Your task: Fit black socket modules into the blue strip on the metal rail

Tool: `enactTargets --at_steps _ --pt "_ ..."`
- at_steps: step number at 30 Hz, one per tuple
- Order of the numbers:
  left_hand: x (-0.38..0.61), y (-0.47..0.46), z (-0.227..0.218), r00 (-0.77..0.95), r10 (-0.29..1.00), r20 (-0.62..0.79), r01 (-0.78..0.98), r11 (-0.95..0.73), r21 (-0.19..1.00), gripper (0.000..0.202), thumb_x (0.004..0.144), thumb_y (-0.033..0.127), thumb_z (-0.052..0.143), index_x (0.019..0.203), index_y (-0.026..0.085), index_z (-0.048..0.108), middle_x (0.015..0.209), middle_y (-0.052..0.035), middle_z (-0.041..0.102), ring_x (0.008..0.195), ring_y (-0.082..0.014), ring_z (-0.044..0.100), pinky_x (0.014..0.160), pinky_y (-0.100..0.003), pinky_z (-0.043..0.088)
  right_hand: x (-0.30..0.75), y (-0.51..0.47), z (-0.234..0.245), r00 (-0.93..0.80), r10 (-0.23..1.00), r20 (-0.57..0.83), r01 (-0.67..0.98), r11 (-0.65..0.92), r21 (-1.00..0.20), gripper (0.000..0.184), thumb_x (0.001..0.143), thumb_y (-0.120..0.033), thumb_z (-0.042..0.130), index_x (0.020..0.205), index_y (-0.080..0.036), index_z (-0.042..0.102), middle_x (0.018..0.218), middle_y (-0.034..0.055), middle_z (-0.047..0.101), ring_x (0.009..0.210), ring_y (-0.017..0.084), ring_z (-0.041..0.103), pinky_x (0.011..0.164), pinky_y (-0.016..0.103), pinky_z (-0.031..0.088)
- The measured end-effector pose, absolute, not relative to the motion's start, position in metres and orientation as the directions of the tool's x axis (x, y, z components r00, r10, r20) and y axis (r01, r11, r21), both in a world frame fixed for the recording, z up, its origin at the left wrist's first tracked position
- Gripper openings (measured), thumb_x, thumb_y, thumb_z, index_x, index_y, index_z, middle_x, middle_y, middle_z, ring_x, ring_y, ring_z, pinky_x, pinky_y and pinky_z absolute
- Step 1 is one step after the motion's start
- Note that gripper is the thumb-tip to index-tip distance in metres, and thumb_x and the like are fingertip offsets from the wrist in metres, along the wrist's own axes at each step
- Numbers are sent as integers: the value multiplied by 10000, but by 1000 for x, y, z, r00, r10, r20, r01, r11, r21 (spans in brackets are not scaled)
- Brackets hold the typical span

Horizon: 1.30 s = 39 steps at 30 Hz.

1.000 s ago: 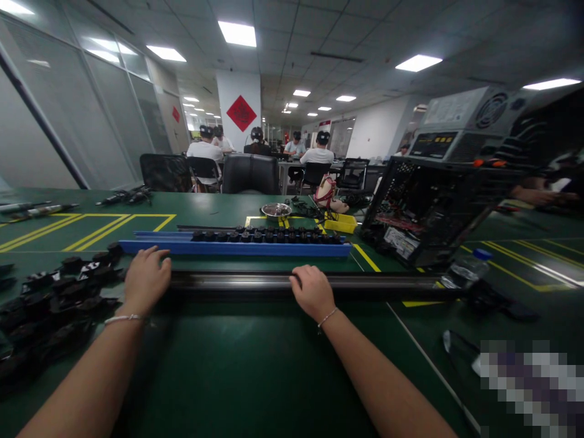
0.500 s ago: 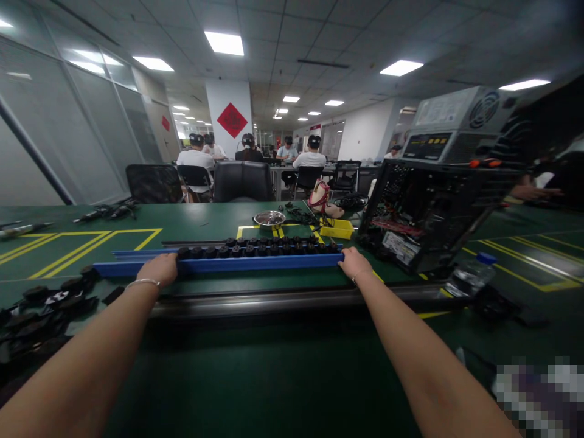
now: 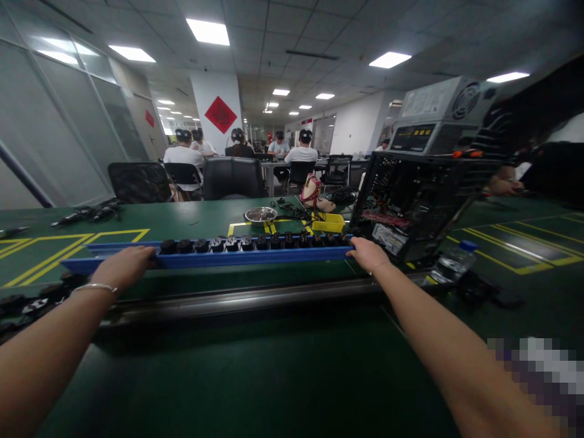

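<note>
A long blue channel (image 3: 250,260) stretches across the green table in front of me, with a row of several black round parts (image 3: 274,241) standing in it. Some of these parts have pale tops. My left hand (image 3: 126,266) is closed round the near wall of the channel, a little in from its left end. At the right end, my right hand (image 3: 368,254) pinches the channel between thumb and fingers. Nearer to me lies a long shiny metal bar (image 3: 255,299), parallel to the channel.
An open computer case (image 3: 410,201) with power supplies (image 3: 438,118) on top stands at the right, beside a water bottle (image 3: 449,263). Behind the channel are a metal bowl (image 3: 260,215) and a yellow tray (image 3: 329,222). Black parts (image 3: 34,304) lie at the left.
The blue channel with its black parts has come nearer and looks larger, both hands still on it. My hands appear farther apart. The view has turned slightly right.
</note>
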<state>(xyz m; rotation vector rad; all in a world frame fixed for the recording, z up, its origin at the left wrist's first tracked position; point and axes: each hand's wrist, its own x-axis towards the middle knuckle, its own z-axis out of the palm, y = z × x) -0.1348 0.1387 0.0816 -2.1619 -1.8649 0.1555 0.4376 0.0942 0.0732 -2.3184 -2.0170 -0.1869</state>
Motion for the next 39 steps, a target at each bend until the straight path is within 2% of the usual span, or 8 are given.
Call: enactTargets --at_steps 3,7,14,18,23,28,32,39 --pt "-131 118 105 208 965 160 937 -149 -316 412 911 295 190 1008 133 556 907 -31 596 853 -134 530 808 -269 389 462 70 96 131 977 169 989 -141 49 184 833 -343 547 937 -192 571 1023 77 612 929 201 570 694 267 378" --pt "-118 64 121 223 931 288 951 -142 -276 454 893 408 197 1028 171 560 951 -21 587 908 -152 519 813 -290 411 503 22 120 19 970 244 990 -53 133 157 818 -314 566 915 -190 579 975 71 616 890 195 563 715 271 371" --pt "-83 -40 87 323 867 380 946 -296 -129 399 823 457 323 935 210 616 950 -66 630 890 -232 557 823 -381 434 562 -65 120 117 978 171 986 -134 95 65 814 -216 561 858 -181 591 946 101 624 856 180 561 746 264 357" --pt "-64 -70 56 339 890 305 938 -343 -41 348 819 422 374 945 221 629 937 -69 643 869 -241 567 806 -393 441 580 -89 105 167 983 75 982 -172 76 114 811 -210 554 907 -179 606 1002 100 626 896 188 560 769 263 357" --pt "-41 -82 32 339 926 164 938 -347 21 340 822 385 391 989 216 635 987 -76 649 907 -249 580 824 -403 445 589 -97 88 199 980 -24 966 -192 171 144 812 -295 564 897 -195 625 963 96 629 948 222 525 758 293 347" --pt "-30 -76 23 347 929 128 935 -354 33 345 840 374 370 989 215 637 1006 -86 643 944 -248 575 841 -390 432 583 -90 72 265 964 -22 942 -253 221 181 823 -327 550 957 -227 620 1020 101 613 1036 239 492 730 311 341" --pt "-25 -63 24 328 935 134 941 -336 48 327 849 337 364 988 213 634 982 -77 640 919 -236 574 827 -381 427 575 -77 65 302 953 10 926 -296 236 176 819 -313 552 955 -228 625 990 112 621 1001 251 518 714 322 350" --pt "-17 -49 22 297 940 166 948 -311 68 306 856 276 377 1011 208 631 999 -74 640 947 -230 556 832 -371 418 571 -55 59 282 955 86 940 -294 174 150 805 -315 551 884 -237 652 895 145 636 933 271 550 677 348 353"
